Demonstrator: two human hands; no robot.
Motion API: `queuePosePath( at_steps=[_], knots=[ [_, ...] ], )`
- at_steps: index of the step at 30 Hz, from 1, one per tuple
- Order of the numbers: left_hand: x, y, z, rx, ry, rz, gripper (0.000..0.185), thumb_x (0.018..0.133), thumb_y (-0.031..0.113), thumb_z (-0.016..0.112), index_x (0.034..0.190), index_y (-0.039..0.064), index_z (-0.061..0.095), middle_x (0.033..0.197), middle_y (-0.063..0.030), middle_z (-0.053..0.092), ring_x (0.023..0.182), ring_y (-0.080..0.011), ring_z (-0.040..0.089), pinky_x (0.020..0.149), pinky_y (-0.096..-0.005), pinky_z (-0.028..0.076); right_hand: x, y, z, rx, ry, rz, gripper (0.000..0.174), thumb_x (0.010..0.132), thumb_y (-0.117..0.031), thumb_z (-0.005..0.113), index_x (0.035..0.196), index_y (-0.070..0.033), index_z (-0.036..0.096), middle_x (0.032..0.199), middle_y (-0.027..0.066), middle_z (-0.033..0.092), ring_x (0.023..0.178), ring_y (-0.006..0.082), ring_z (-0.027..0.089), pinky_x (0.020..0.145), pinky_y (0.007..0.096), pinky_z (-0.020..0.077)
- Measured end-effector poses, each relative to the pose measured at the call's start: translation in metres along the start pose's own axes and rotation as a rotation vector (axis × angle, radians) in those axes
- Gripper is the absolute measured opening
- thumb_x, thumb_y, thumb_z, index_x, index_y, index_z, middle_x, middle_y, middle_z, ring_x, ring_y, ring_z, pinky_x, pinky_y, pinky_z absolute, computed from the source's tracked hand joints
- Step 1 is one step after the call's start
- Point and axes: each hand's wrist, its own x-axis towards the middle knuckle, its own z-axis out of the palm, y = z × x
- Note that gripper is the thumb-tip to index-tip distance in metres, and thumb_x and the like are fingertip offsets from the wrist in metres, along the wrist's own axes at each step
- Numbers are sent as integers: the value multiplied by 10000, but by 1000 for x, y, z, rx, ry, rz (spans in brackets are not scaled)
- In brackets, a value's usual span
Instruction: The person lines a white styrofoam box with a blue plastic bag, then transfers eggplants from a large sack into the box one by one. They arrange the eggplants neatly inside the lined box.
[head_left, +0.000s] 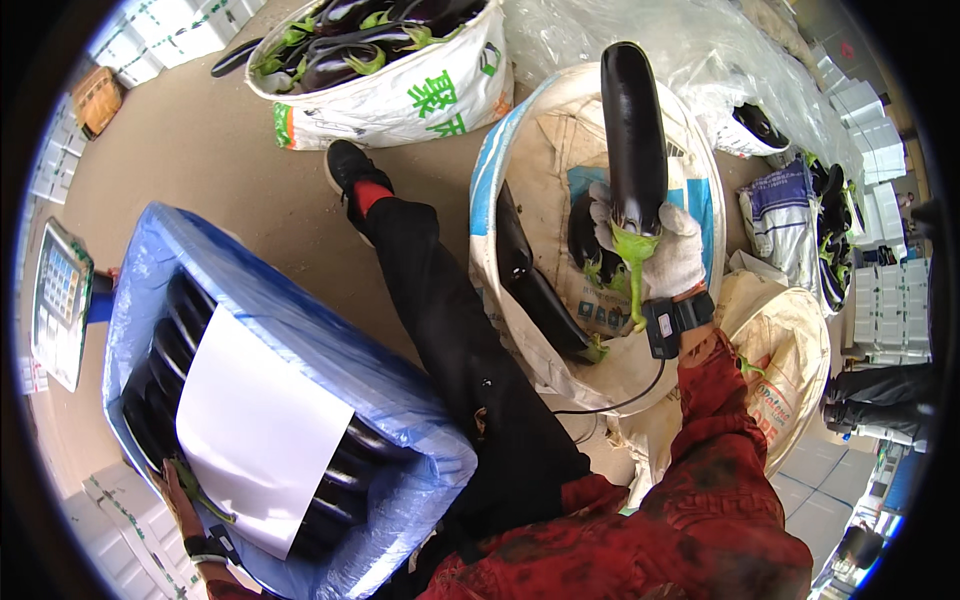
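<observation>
My gloved right hand (671, 251) grips a long dark eggplant (634, 135) near its green cap, stem end down towards me, above a round open woven sack (487, 217) with several more eggplants inside. My left hand (176, 499) is at the near left edge of a box lined with blue plastic (281, 300), beside an eggplant's green stem (196, 491); part of the hand is hidden, and whether it grips anything does not show. Rows of eggplants lie in the lined box, partly covered by a white sheet of paper (259, 420).
A full sack of eggplants (390, 112) stands ahead, with a loose eggplant (236, 58) beside it. A digital scale (60, 300) is at far left. More sacks (780, 217) and clear plastic sheeting (585, 30) lie right and ahead. Another person's legs (877, 397) are at far right.
</observation>
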Motion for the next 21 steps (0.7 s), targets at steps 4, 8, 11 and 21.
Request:
queuePosePath(
  at_steps=[4, 8, 11, 21],
  knots=[
    [7, -17, 1, 211, 75, 44, 849, 955, 554, 487, 1502, -29, 202, 1540, -217, 265, 1423, -319, 272, 1159, -362, 206, -7, 30, 84, -85, -220, 28, 911, 671, -362, 791, 1405, 12, 402, 1335, 262, 521, 881, 271, 683, 712, 342, 592],
    [7, -11, 14, 72, 131, 75, 820, 945, 465, 557, 1486, -46, 214, 1358, -244, 504, 1287, -326, 480, 1088, -337, 337, -11, 63, 175, 106, -495, 341, 743, 910, -446, 611, 1409, 48, 367, 1288, 323, 517, 939, 325, 667, 754, 344, 602],
    [-3, 8, 23, 172, 144, 116, 794, 940, 434, 566, 1471, -52, 230, 1435, -265, 399, 1328, -359, 420, 1108, -359, 313, -13, 102, 243, -234, -581, 298, 722, 809, -168, 671, 1421, 43, 351, 1237, 241, 566, 991, 281, 646, 851, 363, 568],
    [-25, 52, 28, -179, 164, 21, 811, 910, 400, 584, 1478, -34, 199, 1379, -375, 380, 1301, -471, 390, 1098, -432, 310, -35, 230, 373, -472, -604, 537, 500, 781, 4, 607, 1274, 13, 524, 986, 90, 634, 825, 165, 627, 741, 279, 523]
  ],
)
